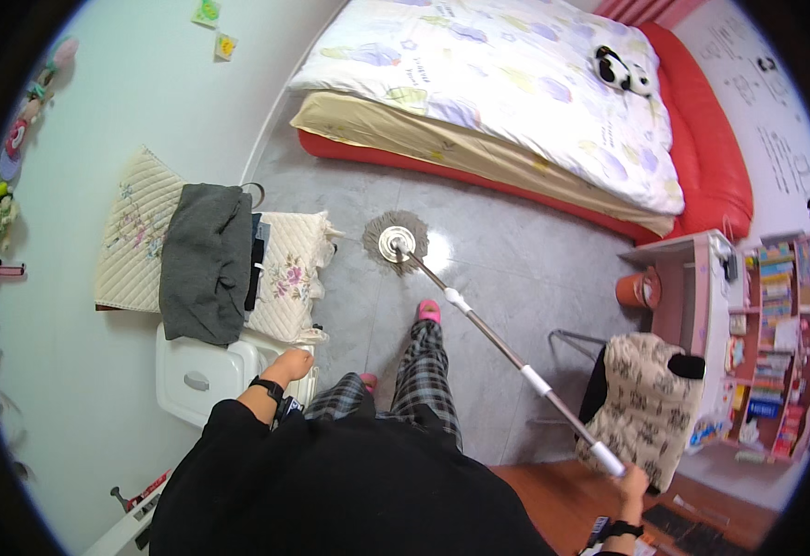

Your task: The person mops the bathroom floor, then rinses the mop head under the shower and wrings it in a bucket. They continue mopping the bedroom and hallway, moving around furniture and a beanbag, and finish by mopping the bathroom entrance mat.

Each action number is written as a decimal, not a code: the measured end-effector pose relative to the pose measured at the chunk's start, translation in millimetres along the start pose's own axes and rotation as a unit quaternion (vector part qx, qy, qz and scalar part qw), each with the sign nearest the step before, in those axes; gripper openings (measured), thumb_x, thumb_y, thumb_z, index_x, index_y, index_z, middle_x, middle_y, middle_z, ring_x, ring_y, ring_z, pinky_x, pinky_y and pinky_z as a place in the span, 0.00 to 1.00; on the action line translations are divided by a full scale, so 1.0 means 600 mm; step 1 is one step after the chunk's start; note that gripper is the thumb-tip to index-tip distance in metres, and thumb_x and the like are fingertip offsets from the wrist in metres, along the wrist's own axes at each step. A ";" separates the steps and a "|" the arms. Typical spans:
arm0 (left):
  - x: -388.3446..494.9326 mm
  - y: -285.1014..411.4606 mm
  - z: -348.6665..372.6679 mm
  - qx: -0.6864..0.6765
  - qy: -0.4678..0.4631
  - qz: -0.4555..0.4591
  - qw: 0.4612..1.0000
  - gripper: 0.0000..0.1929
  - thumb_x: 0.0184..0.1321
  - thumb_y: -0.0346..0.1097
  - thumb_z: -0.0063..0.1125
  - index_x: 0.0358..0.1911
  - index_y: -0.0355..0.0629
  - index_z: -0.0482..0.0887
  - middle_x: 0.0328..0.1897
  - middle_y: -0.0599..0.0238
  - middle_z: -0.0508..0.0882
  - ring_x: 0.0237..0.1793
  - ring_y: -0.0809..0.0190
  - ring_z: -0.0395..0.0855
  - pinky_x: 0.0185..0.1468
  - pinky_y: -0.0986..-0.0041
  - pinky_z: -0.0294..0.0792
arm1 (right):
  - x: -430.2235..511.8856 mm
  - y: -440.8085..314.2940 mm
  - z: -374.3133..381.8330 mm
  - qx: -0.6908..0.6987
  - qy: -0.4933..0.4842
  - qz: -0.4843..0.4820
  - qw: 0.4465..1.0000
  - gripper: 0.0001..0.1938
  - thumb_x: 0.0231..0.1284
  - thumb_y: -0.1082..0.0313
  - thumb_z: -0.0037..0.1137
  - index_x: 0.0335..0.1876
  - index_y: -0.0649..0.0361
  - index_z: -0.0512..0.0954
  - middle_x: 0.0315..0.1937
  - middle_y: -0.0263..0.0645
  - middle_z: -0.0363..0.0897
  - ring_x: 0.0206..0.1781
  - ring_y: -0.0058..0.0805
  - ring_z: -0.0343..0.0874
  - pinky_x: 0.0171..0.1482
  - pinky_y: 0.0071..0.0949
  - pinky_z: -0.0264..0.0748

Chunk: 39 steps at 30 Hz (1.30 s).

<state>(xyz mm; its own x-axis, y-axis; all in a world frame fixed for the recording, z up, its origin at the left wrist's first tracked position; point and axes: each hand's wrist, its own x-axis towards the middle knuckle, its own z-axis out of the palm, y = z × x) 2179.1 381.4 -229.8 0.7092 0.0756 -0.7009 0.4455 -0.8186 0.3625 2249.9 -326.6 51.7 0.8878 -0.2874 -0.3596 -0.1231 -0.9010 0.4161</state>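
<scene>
A round spin mop head (pixel 397 244) with grey strands lies spread flat on the tiled floor, ahead of my feet. From its white and metal disc, the telescopic mop handle (pixel 502 344) slants back towards the lower right. My right hand (pixel 633 481) grips it at the end, just past its white sleeve. Out to the left, my left hand (pixel 295 363) is curled with no object visible in it. It appears over or beside a white lidded plastic bin (pixel 200 379); whether it touches the bin cannot be told.
A quilted floral cover (pixel 287 274) and dark grey cloth (pixel 203 264) drape over furniture by the left wall. Ahead stands a bed with a red frame (pixel 700 132). On the right are a cloth-covered chair (pixel 648 403), an orange bin (pixel 634 288) and a pink bookshelf (pixel 770 347).
</scene>
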 end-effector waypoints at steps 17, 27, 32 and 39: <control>0.056 0.275 -0.084 -0.256 0.157 -0.133 0.944 0.14 0.56 0.42 0.42 0.37 0.41 0.78 0.37 0.51 0.79 0.40 0.46 0.75 0.45 0.62 0.67 | 0.777 -0.749 -0.456 0.023 0.228 -0.600 0.766 0.16 0.34 0.61 0.61 0.29 0.61 0.73 0.20 0.47 0.75 0.24 0.45 0.74 0.29 0.39 0.72; 0.106 0.287 -0.109 -0.222 0.140 -0.129 0.956 0.15 0.56 0.41 0.42 0.40 0.41 0.77 0.37 0.51 0.79 0.40 0.47 0.76 0.44 0.62 0.67 | 0.730 -0.664 -0.364 0.042 0.147 -0.588 0.794 0.14 0.35 0.66 0.57 0.31 0.60 0.71 0.22 0.47 0.75 0.25 0.46 0.75 0.28 0.40 0.72; 0.143 0.307 -0.145 -0.258 0.113 -0.132 0.950 0.15 0.58 0.42 0.42 0.42 0.41 0.76 0.39 0.52 0.79 0.40 0.47 0.76 0.44 0.65 0.67 | 0.765 -0.461 -0.465 0.037 0.166 -0.552 0.816 0.19 0.28 0.66 0.63 0.34 0.57 0.74 0.23 0.44 0.75 0.27 0.44 0.75 0.29 0.36 0.72; 0.096 0.299 -0.125 -0.273 0.155 -0.127 0.941 0.14 0.56 0.41 0.44 0.39 0.41 0.77 0.36 0.51 0.79 0.38 0.46 0.76 0.42 0.62 0.68 | 0.793 -0.523 -0.607 -0.051 0.250 -0.523 0.813 0.14 0.31 0.59 0.64 0.25 0.57 0.75 0.20 0.42 0.75 0.23 0.40 0.75 0.26 0.34 0.69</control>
<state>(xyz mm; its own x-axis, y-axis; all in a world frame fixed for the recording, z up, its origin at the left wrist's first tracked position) 2341.0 281.4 -159.0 0.6297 0.4610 -0.6253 0.7763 -0.3435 0.5286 2872.5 -62.3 54.4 0.5554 0.8099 -0.1885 0.8304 -0.5282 0.1774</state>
